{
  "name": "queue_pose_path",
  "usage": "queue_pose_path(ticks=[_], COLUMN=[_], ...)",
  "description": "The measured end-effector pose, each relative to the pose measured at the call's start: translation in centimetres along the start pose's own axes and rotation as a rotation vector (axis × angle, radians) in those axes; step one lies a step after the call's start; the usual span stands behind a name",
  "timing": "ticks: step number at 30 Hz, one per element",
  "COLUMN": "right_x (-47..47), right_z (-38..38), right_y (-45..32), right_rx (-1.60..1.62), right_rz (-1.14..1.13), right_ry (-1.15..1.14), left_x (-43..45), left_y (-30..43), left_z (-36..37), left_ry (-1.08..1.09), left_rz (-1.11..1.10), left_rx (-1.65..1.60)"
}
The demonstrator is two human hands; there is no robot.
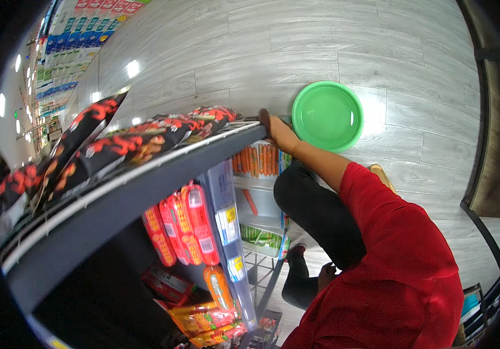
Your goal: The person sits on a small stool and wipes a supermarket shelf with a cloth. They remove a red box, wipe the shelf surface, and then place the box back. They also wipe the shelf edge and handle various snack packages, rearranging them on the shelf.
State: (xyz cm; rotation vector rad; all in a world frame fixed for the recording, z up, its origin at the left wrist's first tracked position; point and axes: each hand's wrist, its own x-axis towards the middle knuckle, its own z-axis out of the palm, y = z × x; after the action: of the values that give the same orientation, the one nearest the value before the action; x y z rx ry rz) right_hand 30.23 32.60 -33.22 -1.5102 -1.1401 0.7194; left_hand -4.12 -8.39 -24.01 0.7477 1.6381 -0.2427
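Note:
My right hand point(281, 133) is at the end of a dark metal shelf's edge point(145, 174), pressing a dark brown cloth-like thing point(264, 121) against it; its fingers are partly hidden. Beside this hand, on the floor, stands a round green plastic basin point(327, 115), seemingly with clear liquid in it. My left hand point(327, 275) is low by my black-trousered leg, small and partly covered by the red sleeve; whether it holds anything is unclear. Black and red packets point(114, 150) lie on the wire rack of the shelf top.
Below the shelf top are red-wrapped sausages point(197, 222), orange and yellow packets point(206, 320), and bins of orange sticks point(256, 160) and green-wrapped sticks point(261, 235). Price tags line a clear strip point(232, 227). Grey plank flooring point(241, 52) surrounds the basin; a black-framed rack point(490, 253) stands at right.

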Motion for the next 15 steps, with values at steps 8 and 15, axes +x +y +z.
queue_pose_path(ticks=[8,15], right_x=[-2.8,-3.4], right_z=[5.5,7.2], right_y=[15.1,23.3], right_rx=[-0.098,-0.164], right_rz=[0.191,0.484], right_ry=[0.006,-0.053], left_x=[-0.3,-0.2], left_y=[3.0,5.0], left_z=[-0.8,-1.6], left_ry=[-0.024,-0.037], left_rz=[-0.1,-0.137], left_rx=[-0.045,-0.037])
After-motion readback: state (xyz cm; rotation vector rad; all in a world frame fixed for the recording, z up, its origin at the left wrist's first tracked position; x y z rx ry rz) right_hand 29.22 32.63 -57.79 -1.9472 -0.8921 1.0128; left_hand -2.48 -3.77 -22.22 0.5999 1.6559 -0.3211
